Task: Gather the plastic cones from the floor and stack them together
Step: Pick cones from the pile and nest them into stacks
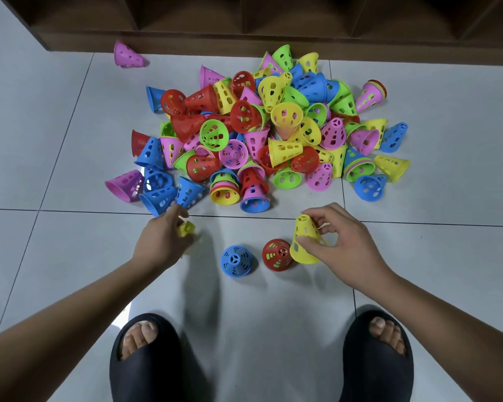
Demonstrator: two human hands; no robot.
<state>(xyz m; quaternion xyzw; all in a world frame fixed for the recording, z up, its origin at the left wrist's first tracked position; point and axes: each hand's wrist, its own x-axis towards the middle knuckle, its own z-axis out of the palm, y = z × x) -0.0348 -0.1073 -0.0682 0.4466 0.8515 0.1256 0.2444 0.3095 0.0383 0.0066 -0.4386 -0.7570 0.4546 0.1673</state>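
A big heap of perforated plastic cones (273, 132) in red, blue, yellow, green and pink lies on the tiled floor. My right hand (340, 242) grips a yellow cone (302, 239), tilted, just right of a red cone (277, 254) standing upright. A blue cone (235, 260) stands upright to the left of the red one. My left hand (163, 236) holds a small yellow cone (186, 228), mostly hidden by the fingers, close to the blue cones at the heap's near left edge.
A single pink cone (127, 55) lies apart at the far left near a dark wooden shelf unit (244, 39). My two feet in black slippers (145, 358) stand at the bottom of the view.
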